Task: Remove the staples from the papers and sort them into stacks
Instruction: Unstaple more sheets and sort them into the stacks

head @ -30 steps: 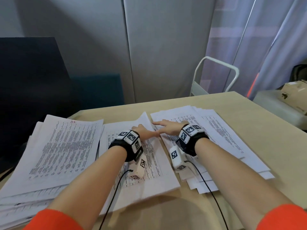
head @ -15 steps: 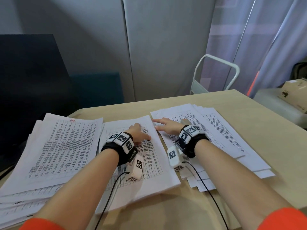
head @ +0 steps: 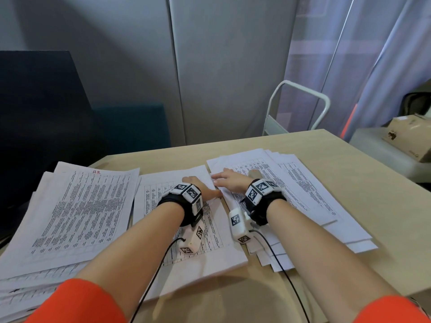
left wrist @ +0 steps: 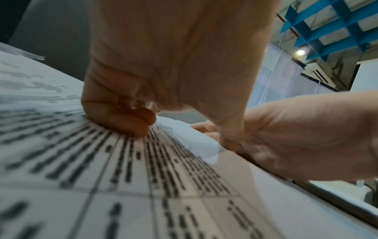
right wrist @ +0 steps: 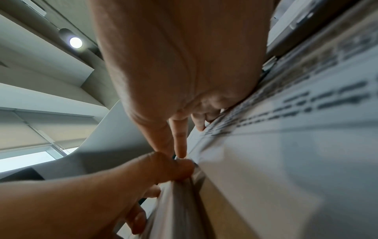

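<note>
Three stacks of printed sheets lie on the beige table (head: 384, 206): a left stack (head: 81, 206), a middle stack (head: 217, 264) and a fanned right stack (head: 303, 190). My left hand (head: 203, 190) rests on the middle stack at its right edge. In the left wrist view its fingers (left wrist: 131, 122) are curled onto the top sheet (left wrist: 143, 177) and the thumb sits at that sheet's edge, pinching it. My right hand (head: 229, 180) lies with straight fingers on the left edge of the right stack, its index finger (right wrist: 180, 139) beside my left thumb (right wrist: 174, 168). No staple shows.
A small beige thing (head: 254, 173) lies on the right stack behind my right wrist. A white tubular frame (head: 300, 106) stands past the table's far edge. A cardboard box (head: 410, 134) sits to the right, a dark panel (head: 35, 113) to the left.
One second ago a sheet stood lifted over the middle stack under my left hand; now it lies flat there. My right hand has stayed on the right stack.
</note>
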Demonstrator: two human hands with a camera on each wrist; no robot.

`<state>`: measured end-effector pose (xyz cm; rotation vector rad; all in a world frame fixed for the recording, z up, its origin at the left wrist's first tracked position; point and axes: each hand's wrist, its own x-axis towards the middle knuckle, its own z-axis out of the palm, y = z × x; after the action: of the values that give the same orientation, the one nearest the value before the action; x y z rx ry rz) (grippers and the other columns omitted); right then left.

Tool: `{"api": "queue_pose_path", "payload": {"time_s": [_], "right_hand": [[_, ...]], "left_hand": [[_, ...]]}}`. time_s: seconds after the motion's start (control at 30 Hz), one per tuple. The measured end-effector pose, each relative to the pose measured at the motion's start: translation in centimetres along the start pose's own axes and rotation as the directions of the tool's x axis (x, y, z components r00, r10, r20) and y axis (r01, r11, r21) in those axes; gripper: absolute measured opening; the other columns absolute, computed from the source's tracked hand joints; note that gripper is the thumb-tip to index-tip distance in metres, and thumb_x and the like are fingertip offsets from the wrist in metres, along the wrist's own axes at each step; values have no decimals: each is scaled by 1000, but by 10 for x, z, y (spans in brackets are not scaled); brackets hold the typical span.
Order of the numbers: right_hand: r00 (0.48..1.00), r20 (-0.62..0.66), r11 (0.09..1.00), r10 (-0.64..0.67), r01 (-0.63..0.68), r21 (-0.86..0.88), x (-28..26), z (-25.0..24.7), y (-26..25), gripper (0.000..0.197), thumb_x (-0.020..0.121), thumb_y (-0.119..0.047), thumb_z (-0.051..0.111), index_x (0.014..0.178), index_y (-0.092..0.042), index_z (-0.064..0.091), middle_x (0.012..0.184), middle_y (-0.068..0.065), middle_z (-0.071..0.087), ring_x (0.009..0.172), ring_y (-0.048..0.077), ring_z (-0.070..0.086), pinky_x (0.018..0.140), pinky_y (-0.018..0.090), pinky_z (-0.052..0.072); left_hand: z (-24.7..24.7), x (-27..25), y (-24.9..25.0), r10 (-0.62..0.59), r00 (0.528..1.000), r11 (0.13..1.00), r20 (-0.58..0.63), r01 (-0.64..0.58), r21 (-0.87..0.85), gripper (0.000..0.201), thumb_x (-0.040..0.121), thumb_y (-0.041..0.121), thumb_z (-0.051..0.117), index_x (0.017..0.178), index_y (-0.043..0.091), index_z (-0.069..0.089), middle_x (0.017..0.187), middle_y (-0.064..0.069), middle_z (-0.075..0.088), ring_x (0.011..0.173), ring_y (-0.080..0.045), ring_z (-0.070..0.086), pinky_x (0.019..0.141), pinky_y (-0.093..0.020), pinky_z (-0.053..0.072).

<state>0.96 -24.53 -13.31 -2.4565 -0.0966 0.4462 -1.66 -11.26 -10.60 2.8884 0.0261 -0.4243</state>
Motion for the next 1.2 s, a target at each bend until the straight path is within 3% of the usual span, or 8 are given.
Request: {"api": "queue_pose_path", "payload": {"time_s": [0.33, 0.53, 0.7, 0.8, 0.93, 1.03, 1.13, 1.2], "right_hand": [[999, 8, 999, -32, 31, 28, -8, -3, -1, 42, 103, -30, 45, 144, -36, 44, 162, 13, 8, 150, 25, 7, 117, 34, 12], [998, 14, 997, 69, -69, 45, -14, -4, -13, 48, 92, -58, 52, 132, -33, 60, 162, 4, 16, 149, 26, 14, 119, 40, 14], [982, -187, 1000, 1, -2, -10, -15, 8, -46, 11, 85, -25, 68, 91, -17, 73, 101, 3, 68, 106, 19, 59, 91, 31, 47], [990, -131, 998, 41, -34, 56, -9, 23, -56, 23, 78, -11, 67, 100, -9, 63, 98, 9, 66, 87, 23, 63, 66, 31, 54], [999, 1, 952, 40, -38, 305, -14, 18, -45, 40, 82, 1, 65, 122, -2, 58, 110, 14, 66, 99, 29, 63, 92, 40, 52], [993, -48, 768, -109, 115, 630, -41, -7, -51, 33, 89, 12, 47, 117, -4, 57, 113, 20, 63, 100, 33, 59, 95, 48, 47], [946, -216, 543, -241, 316, 778, -65, -40, -74, 31, 93, 10, 44, 110, -9, 61, 112, 13, 66, 99, 26, 62, 100, 44, 46], [901, -302, 469, -313, 423, 776, -74, -55, -97, 26, 95, 4, 49, 117, -4, 61, 114, 11, 68, 105, 23, 65, 98, 33, 50]], "left_hand": [[-4, 10, -22, 6, 995, 997, 99, 1, -78, 88, 76, 78, 53, 130, 9, 44, 129, -16, 56, 111, -27, 61, 94, -35, 48], [-3, 15, -27, 42, 996, 992, 80, -32, -126, 87, 77, 77, 52, 130, 8, 42, 113, -11, 58, 58, -11, 57, 39, -19, 41], [-1, 18, -39, 59, 992, 995, 108, -50, -87, 115, 68, 83, 54, 150, 11, 18, 149, -14, 32, 129, -31, 45, 99, -39, 43], [-11, 9, -53, 155, 965, 969, 210, -107, -224, 86, 78, 62, 64, 141, 14, 31, 130, -7, 50, 111, -24, 52, 95, -34, 40], [-28, 5, -93, 64, 997, 755, -43, -77, -651, 63, 85, 22, 69, 139, 8, 40, 122, -13, 54, 105, -26, 56, 86, -36, 45], [-52, 5, -137, -249, 916, 587, -314, -115, -801, 80, 76, 42, 71, 140, 9, 38, 134, -15, 52, 118, -31, 53, 99, -49, 45], [-78, -14, -146, -123, 958, 248, -259, -224, -943, 45, 89, 44, 58, 119, 11, 57, 88, -3, 72, 79, -21, 64, 71, -35, 50], [-103, -33, -132, -39, 900, 206, -434, -418, -885, 22, 98, 20, 47, 108, 8, 62, 79, 0, 72, 76, -22, 63, 67, -31, 51]]}}
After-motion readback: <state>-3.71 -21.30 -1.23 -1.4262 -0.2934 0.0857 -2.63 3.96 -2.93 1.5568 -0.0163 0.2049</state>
